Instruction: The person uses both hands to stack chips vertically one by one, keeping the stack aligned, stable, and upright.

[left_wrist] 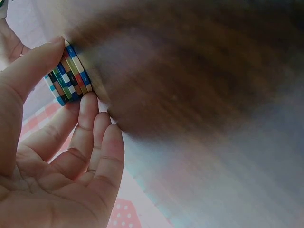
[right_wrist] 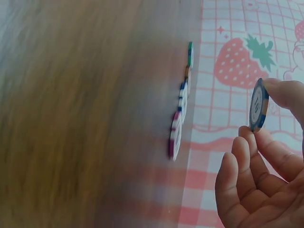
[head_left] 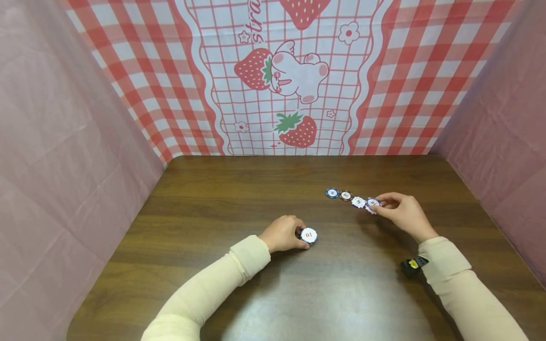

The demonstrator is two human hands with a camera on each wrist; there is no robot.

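My left hand (head_left: 283,234) grips a short stack of poker chips (left_wrist: 69,73) between thumb and fingers, near the middle of the table. The stack's edges show several colours, and its white top chip (head_left: 309,236) reads 10. Farther right, my right hand (head_left: 403,214) pinches one blue-edged poker chip (right_wrist: 259,105) marked 10, raised above the tabletop. Below it runs a slanting row of flat chips: a blue-and-green one (head_left: 332,192), a dark one with orange (head_left: 346,195), a blue-and-white one (head_left: 359,202) marked 5, and a magenta-and-white one (right_wrist: 175,137), partly covered by the held chip in the head view.
The brown wooden table (head_left: 204,203) has a patterned red-and-white cloth (head_left: 162,85) hanging behind its far edge. Pink cloths (head_left: 64,156) hang at both sides. A black device with a yellow mark (head_left: 411,266) is strapped at the right wrist.
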